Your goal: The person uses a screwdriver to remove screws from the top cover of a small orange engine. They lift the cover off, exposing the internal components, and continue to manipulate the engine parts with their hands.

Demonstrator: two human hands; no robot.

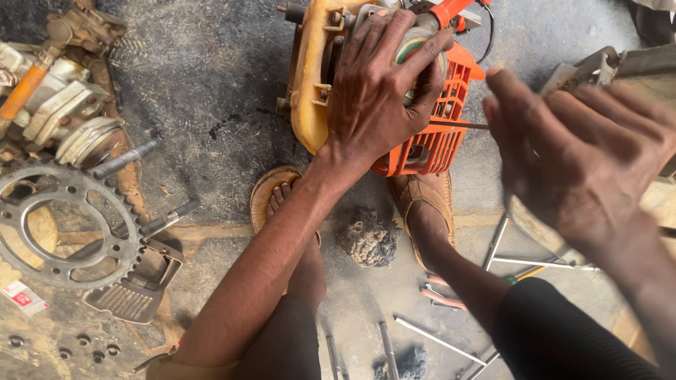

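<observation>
Our left hand [377, 88] lies spread, fingers open, pressing on top of a small orange-and-yellow engine [384, 84] that stands on the concrete floor [211, 84] just beyond our sandalled feet [278, 200]. Our right hand [584, 162] hovers close to the camera, blurred, pinching a thin metal rod [458, 124] whose tip meets the engine's orange grille. Left of us lie a toothed sprocket [67, 225] and metal parts.

Only one package in view: a small flat packet [23, 298], white with a red patch, lying tilted on the dirty floor at the far left lower edge, just below the large toothed sprocket [65, 224]. Rectangular, partly cut by the edge. No signs or screens visible.
</observation>
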